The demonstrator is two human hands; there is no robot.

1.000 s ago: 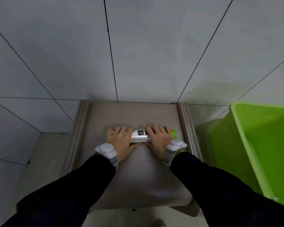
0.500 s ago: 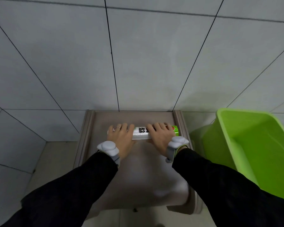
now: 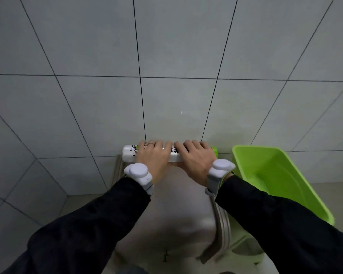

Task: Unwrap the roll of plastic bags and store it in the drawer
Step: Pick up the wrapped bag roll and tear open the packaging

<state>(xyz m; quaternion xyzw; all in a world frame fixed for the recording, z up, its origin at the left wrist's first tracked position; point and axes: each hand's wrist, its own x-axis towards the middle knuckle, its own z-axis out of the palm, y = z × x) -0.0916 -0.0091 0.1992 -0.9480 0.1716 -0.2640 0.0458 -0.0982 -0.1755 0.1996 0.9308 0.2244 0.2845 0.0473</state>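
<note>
Roll of plastic bags (image 3: 129, 153) gripped by both hands — left (image 3: 154, 158), right (image 3: 196, 159) — panda print, black lettering unreadable

Black sleeves (image 3: 99, 224), pale grey wrist devices (image 3: 138, 171), one finger ring (image 3: 151, 143).

glossy plastic-wrapped roll (image 3: 130, 153), glossy green plastic bin (image 3: 285, 186)

Grey tiled wall (image 3: 176, 46), green bin (image 3: 275, 175)
</note>
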